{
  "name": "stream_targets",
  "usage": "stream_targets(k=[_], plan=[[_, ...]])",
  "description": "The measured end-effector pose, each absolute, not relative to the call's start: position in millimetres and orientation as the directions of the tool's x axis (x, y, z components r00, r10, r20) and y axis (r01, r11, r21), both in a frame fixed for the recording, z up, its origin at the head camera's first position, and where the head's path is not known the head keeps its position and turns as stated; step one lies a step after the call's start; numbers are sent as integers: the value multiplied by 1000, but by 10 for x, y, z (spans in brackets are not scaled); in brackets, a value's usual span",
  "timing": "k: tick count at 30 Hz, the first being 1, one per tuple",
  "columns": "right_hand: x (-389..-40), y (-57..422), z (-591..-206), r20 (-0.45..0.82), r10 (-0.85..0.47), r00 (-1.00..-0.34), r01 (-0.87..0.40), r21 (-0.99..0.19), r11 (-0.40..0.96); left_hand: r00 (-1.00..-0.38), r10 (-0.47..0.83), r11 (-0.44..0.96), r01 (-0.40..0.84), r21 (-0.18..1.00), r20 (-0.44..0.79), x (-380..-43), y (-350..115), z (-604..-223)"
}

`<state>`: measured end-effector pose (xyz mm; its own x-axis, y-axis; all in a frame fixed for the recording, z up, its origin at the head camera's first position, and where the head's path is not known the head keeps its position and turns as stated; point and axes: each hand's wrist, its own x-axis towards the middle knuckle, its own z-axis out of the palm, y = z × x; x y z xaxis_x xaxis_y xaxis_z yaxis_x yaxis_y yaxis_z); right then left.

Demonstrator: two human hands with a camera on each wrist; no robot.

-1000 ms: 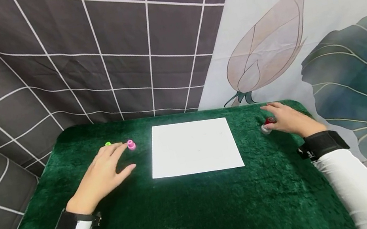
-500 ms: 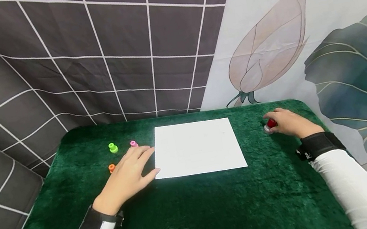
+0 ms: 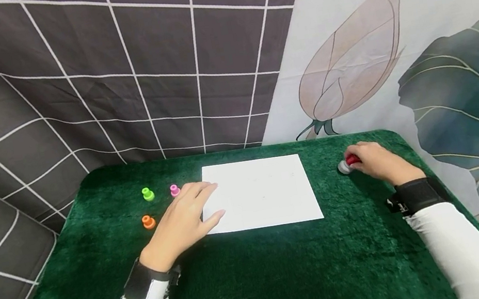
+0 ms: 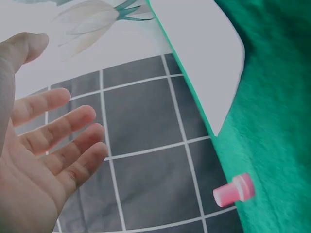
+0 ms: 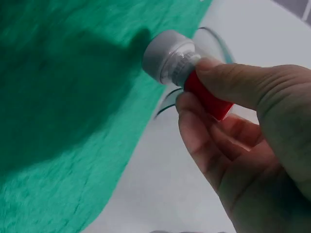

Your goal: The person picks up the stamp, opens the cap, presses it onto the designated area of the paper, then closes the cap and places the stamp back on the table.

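In the head view my left hand (image 3: pixel 182 221) hovers at the left edge of a white sheet of paper (image 3: pixel 260 193), its fingers spread and holding nothing. Beyond its fingertips stands a small pink stamp-like piece (image 3: pixel 174 190), also seen in the left wrist view as a pink cylinder (image 4: pixel 234 190) with a wider end. Similar green (image 3: pixel 148 194) and orange (image 3: pixel 148 221) pieces stand further left. Over at the right, my right hand (image 3: pixel 373 162) pinches a stamp (image 5: pixel 209 97) between thumb and fingers. That stamp has a red handle, a clear neck and a grey round end.
A dark green plush cloth (image 3: pixel 287 272) covers the table. Behind it hangs a grey cloth with white grid lines (image 3: pixel 167 77), beside a white one with a flower print (image 3: pixel 346 54). Black bands are strapped on both wrists.
My left hand has moved right from the coloured pieces to the paper, uncovering the orange one. My right hand has closed on the stamp and tilted it, its grey end now pointing left.
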<state>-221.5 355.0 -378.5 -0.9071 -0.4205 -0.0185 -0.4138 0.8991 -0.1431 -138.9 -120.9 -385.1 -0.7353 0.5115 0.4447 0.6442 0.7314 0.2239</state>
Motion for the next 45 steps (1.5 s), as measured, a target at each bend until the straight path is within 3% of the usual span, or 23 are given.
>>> stream_targets(k=[3,11,22,35,45], plan=[[-2166,3487,-3736,20,-445,-895,-441,-182,879,-714,510,716,661,224,479,-1409,-1153,-3821],[-1992,3236,-3612,32,-408,-913,-377,-452,809,-687,484,687,682,251,543,-1436,-969,-3679],[-1783,2792,-3462,161,-410,-898,-377,-763,525,-670,450,627,707,326,590,-1445,-722,-3470],[-1542,2231,-3298,332,-397,-856,-470,-821,325,-655,419,439,752,492,629,-1416,-404,-3363],[-1433,2005,-3333,382,-404,-831,-492,-843,217,-731,344,223,673,705,589,-1372,-272,-3427]])
